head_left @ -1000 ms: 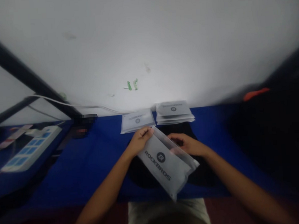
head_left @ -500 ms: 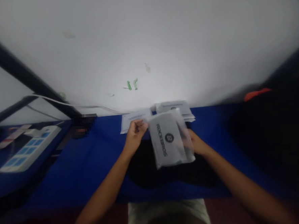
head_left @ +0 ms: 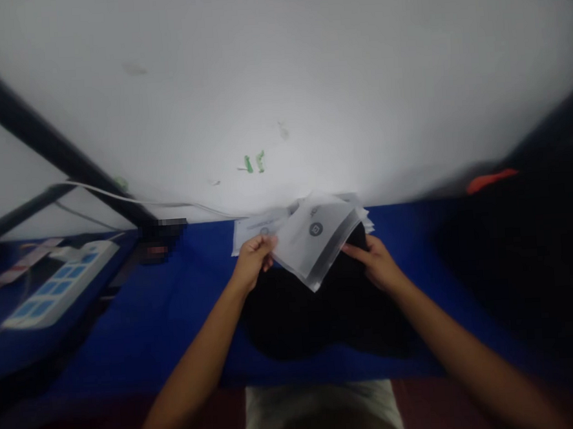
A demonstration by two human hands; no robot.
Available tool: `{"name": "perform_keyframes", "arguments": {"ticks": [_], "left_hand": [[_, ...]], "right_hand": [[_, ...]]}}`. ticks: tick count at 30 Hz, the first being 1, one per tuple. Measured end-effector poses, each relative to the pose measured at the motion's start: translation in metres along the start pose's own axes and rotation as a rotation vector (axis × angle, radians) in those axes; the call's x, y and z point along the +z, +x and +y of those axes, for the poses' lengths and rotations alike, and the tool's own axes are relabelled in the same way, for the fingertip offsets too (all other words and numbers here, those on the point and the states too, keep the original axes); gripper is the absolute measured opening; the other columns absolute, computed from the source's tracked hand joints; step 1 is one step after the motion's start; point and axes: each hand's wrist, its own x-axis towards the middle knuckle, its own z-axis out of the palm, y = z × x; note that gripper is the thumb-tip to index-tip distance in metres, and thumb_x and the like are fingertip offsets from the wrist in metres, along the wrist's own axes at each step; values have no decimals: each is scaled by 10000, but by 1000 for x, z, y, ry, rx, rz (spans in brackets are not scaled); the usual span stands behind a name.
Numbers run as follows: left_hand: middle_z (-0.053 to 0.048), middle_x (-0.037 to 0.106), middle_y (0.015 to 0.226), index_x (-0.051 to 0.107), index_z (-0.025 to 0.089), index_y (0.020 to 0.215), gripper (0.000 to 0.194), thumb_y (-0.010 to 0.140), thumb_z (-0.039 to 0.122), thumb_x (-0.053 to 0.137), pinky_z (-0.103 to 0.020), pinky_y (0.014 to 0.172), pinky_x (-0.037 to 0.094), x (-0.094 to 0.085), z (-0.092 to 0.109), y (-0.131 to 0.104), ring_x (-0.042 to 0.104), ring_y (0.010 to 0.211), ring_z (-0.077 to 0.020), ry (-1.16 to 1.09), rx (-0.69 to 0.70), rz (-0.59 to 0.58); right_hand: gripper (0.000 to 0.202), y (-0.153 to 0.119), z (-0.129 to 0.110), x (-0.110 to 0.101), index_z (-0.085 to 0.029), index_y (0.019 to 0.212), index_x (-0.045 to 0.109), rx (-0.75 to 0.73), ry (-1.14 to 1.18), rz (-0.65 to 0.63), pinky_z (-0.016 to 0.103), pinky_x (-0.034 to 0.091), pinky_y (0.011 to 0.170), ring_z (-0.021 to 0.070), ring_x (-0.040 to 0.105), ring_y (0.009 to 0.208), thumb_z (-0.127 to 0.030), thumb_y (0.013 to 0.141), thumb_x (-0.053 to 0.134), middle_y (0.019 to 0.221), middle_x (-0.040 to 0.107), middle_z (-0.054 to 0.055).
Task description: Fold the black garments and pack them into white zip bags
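A translucent plastic bag [head_left: 312, 239] with a round dark logo is held up at an angle above the blue table. Its left corner is pinched by my left hand [head_left: 254, 260]. My right hand [head_left: 377, 262] is at the bag's lower right edge, index finger stretched along it and the thumb hidden or hard to make out. Below both hands lies a black cloth-like item [head_left: 317, 322]. Behind the bag, against the wall, are a flat white bag [head_left: 248, 228] on the left and a stack of similar bags [head_left: 368, 222] on the right, partly covered.
On the left of the blue table [head_left: 176, 318] sit a power strip [head_left: 60, 288] with blue sockets and a small dark object [head_left: 155, 242]. A white cable [head_left: 169, 204] runs along the wall. A large dark mass with an orange patch [head_left: 492, 180] fills the right side.
The held bag has turned, so its printed face is now tilted and its open-looking edge points down right. My right hand has come out from behind it to its edge.
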Motion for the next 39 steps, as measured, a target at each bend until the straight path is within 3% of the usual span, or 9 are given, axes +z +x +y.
{"name": "perform_keyframes", "arguments": {"ticks": [3,8,16,19,24,31,34,36,39], "left_hand": [[63,538,574,534,177,793,422,697,521,758,-148,330,266,10,-4,-6,462,395,-44,-190,-56,8],[-5,620,663,600,140,876,410,719,484,760,-162,325,344,27,-12,-22,603,485,-118,-76,-176,-349],[31,564,576,559,163,824,380,774,529,651,-187,361,360,-23,-6,12,536,419,-104,79,166,163],[45,525,535,530,181,818,399,860,572,466,-199,383,328,-54,-8,27,458,375,-98,458,190,328],[-25,600,635,554,183,738,322,880,442,426,-252,588,429,-89,-14,43,604,660,-195,892,118,429],[-182,667,1017,590,174,1047,430,830,543,546,-440,785,463,-76,-12,47,610,994,-374,1176,-43,479],[-224,586,1193,546,147,1166,510,840,540,549,-478,869,453,-52,-2,34,546,1131,-386,1258,177,553],[-194,582,1200,559,145,1139,474,852,523,549,-439,906,453,-29,5,19,556,1119,-333,1107,359,446],[-89,656,1010,579,178,1096,440,867,551,538,-338,818,499,10,10,-7,628,936,-223,598,260,-133]], "right_hand": [[311,0,3,3,-218,940,665,-40,30,68,393,549,780,223,674,785,-390,715,795,890,725,27],[315,-3,4,5,-221,972,672,-82,-28,60,380,537,809,219,662,832,-394,732,783,940,713,29],[322,-14,-15,-1,-195,1017,682,68,-70,-344,277,518,712,167,649,775,-311,733,780,885,697,1],[303,-19,-17,-1,-166,981,693,197,-28,-479,233,505,649,137,638,708,-288,720,788,825,690,-6],[353,-19,-17,-3,-155,1022,698,309,5,-546,210,518,638,119,650,684,-269,705,802,821,703,-8],[342,-15,-17,-5,-175,1037,713,346,-31,-610,205,545,678,123,677,741,-249,714,796,875,726,1],[357,-15,-15,-5,-184,1044,718,378,10,-612,194,549,706,119,688,770,-249,703,803,888,733,0],[374,-14,-12,-6,-182,1044,718,403,35,-612,186,553,690,118,693,756,-248,688,810,882,736,3],[413,-11,-10,-9,-171,1053,708,430,54,-623,180,552,626,120,693,703,-242,660,816,874,735,9]]}}
